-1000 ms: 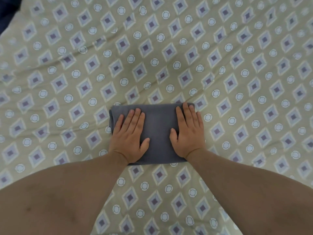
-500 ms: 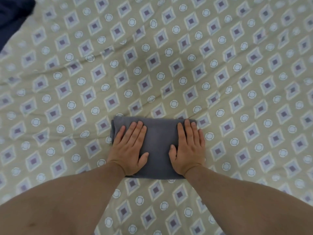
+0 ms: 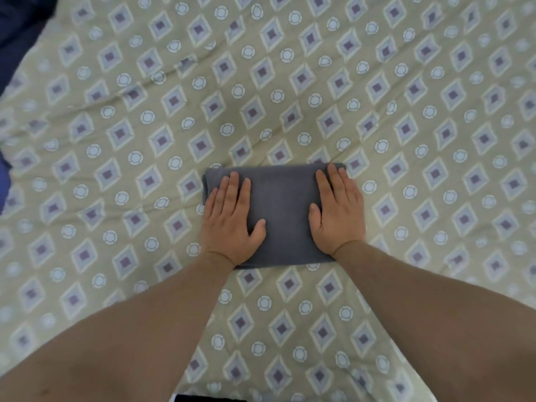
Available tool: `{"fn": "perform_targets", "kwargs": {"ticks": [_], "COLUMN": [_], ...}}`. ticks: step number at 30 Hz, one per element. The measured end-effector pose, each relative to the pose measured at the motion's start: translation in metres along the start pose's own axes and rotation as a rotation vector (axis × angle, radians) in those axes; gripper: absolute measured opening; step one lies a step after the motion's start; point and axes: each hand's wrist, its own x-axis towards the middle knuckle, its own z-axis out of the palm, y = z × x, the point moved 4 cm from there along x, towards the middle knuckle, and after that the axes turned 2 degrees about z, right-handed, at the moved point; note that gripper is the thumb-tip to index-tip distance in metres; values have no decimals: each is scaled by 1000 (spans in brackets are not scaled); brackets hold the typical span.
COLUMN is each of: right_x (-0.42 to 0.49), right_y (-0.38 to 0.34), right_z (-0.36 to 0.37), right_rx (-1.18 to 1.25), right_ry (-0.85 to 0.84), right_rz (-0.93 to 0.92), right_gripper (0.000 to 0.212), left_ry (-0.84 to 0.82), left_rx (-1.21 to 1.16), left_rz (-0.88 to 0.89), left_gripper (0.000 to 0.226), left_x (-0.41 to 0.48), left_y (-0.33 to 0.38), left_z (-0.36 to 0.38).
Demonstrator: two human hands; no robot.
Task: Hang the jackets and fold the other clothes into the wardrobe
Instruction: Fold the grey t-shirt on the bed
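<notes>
Palms of left hand and right hand lie flat, fingers straight, on one grey garment.

Plain grey folded cloth; olive bedsheet patterned with purple diamonds, white rings.

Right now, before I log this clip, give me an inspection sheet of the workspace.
Surface: patterned bedsheet, lightly wrinkled.
Job's things: one folded grey garment lying on the bedsheet; no jackets or wardrobe in view.
Clutter: dark object at the bottom edge, too cropped to identify.
Hands: left hand and right hand rest flat on the garment, one towards each end.
Cables: nothing seen.
Surroundings: dark blue fabric at the top left corner.
</notes>
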Motion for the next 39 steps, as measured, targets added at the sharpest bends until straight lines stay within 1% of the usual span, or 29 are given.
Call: {"fn": "perform_targets", "kwargs": {"ticks": [2, 4, 5, 6, 7, 8, 9, 10, 11, 12, 13, 14, 17, 19, 22, 25, 29, 31, 35, 37, 39], "right_x": [-8, -19, -27, -32, -36, -38, -40, -44, -48, -54, -61, -68, -95, -114, -155, -199, -262, -304, -410, -472, -525], "right_y": [-2, -5, -8, -9, -9, -9, -7, -6, -6, -7, -9, -10, -25, -36, -43, -47, -43, -36, -22, -16, -15], "right_z": [-3, -4, -6, -8, -12, -14, -18, -25, -32, -45, -58, -71, -133, -173, -244, -313, -395, -440, -523, -556, -581], "right_rx": [42, 132, 222, 341, 475, 602, 722, 838, 938, 1014, 1051, 1071, 1148, 1199, 1288, 1331, 1325, 1321, 1254, 1234, 1200], "right_ry": [26, 48, 52, 55, 50, 18, -23, -51, -71, -73, -63, -38, 97, 164, 276, 375, 522, 656, 948, 1063, 1135], "right_rz": [146, 392, 531, 667, 790, 883, 944, 992, 1034, 1063, 1071, 1066, 1039, 1020, 996, 902, 761, 700, 615, 585, 572], "right_gripper": [64, 68, 68, 63, 55, 48, 43, 36, 29, 22, 17, 14, 14, 14, 16, 26, 33, 33, 31, 32, 33], "left_ry": [-10, -50, -45, -24, -3, -15, -75, -171, -278, -372, -440, -467, -418, -383, -344, -345, -333, -331, -314, -324, -362], "left_rx": [-67, -191, -286, -391, -500, -617, -750, -899, -1039, -1133, -1165, -1171, -1216, -1198, -1167, -1183, -1254, -1302, -1361, -1393, -1410], "left_rz": [-216, -467, -589, -700, -793, -878, -951, -1005, -1039, -1034, -996, -952, -856, -778, -600, -411, -196, -64, 179, 273, 366], "left_gripper": [91, 105, 110, 109, 100, 86, 72, 60, 51, 46, 42, 39, 26, 17, 9, 5, 7, 13, 21, 22, 18], "left_x": [-8, -16, -20, -22, -23, -23, -23, -24, -26, -29, -33, -36, -41, -46, -55, -61, -73, -91, -148, -184, -220], "left_y": [-8, -15, -17, -20, -23, -27, -31, -33, -32, -29, -25, -20, 3, 19, 58, 97, 164, 212, 314, 360, 400], "left_z": [-4, -5, -10, -15, -20, -22, -23, -26, -31, -42, -51, -61, -113, -146, -206, -273, -354, -391, -446, -465, -480]}}
